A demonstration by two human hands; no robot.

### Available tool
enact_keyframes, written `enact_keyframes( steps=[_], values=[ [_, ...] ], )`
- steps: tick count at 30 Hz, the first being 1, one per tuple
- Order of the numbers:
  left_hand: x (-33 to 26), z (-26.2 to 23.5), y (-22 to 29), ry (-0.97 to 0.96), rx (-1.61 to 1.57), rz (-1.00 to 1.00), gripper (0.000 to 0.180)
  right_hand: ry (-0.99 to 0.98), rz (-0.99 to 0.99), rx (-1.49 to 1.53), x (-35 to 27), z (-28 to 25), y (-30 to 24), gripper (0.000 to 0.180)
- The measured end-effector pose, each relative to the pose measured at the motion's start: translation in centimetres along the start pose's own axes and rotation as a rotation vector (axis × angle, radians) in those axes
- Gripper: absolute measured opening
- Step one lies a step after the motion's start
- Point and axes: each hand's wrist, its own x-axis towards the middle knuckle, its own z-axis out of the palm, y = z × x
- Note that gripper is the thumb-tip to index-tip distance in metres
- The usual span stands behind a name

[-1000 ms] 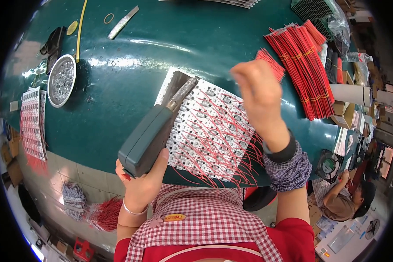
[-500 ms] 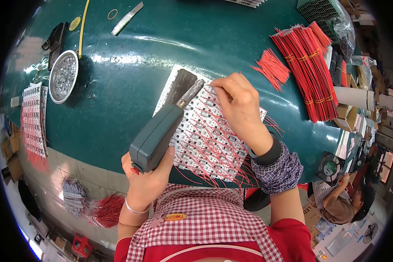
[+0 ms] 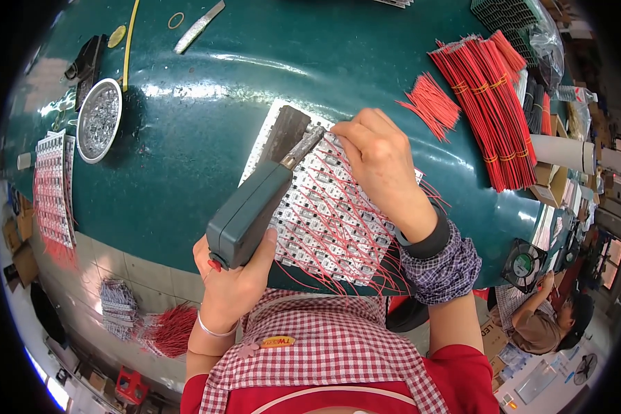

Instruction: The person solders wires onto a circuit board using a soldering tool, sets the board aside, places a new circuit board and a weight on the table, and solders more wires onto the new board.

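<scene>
- The left hand (image 3: 231, 279) is wrapped around the grip of a dark teal soldering gun (image 3: 252, 207), with the thumb along its right side; the metal tip points toward one o'clock and touches the top edge of the panel.
- The right hand (image 3: 379, 162) rests palm down on the panel, fingers curled and pinched narrowly just beside the tip; whether they hold a wire, I cannot tell.
- The panel of small white circuit boards (image 3: 324, 214) lies flat on the green table (image 3: 186, 124), directly in front of the person, with thin red wires fanning off its five o'clock edge.
- A loose tuft of short red wires (image 3: 431, 103) lies at one o'clock from the panel, well apart from it.
- Banded bundles of longer red wires (image 3: 490, 103) lie just beyond that tuft, at two o'clock.
- A round metal dish (image 3: 98, 119) sits at ten o'clock, well apart from the panel.
- Another wired panel (image 3: 52, 186) lies at nine o'clock, at the table's edge.
</scene>
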Motion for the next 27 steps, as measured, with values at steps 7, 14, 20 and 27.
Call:
enact_keyframes(
  steps=[7,14,20,27],
  values=[
    [0.1,0.0,-0.4,-0.002,0.067,0.104,0.015,-0.038,-0.033,-0.055,0.3,-0.1,-0.1,0.014],
    [-1.7,-1.1,-0.6,0.094,0.002,-0.121,0.024,-0.031,-0.059,-0.072,0.3,-0.1,-0.1,0.012],
    [-1.9,-1.8,-1.0,0.152,0.003,0.037,0.03,-0.07,-0.046,-0.104,0.3,-0.4,-0.1,0.012],
    [-2.1,-2.1,0.7,0.339,-0.175,-0.059,0.04,-0.093,-0.107,0.016,1.5,-3.5,-1.3,0.024]
  ],
)
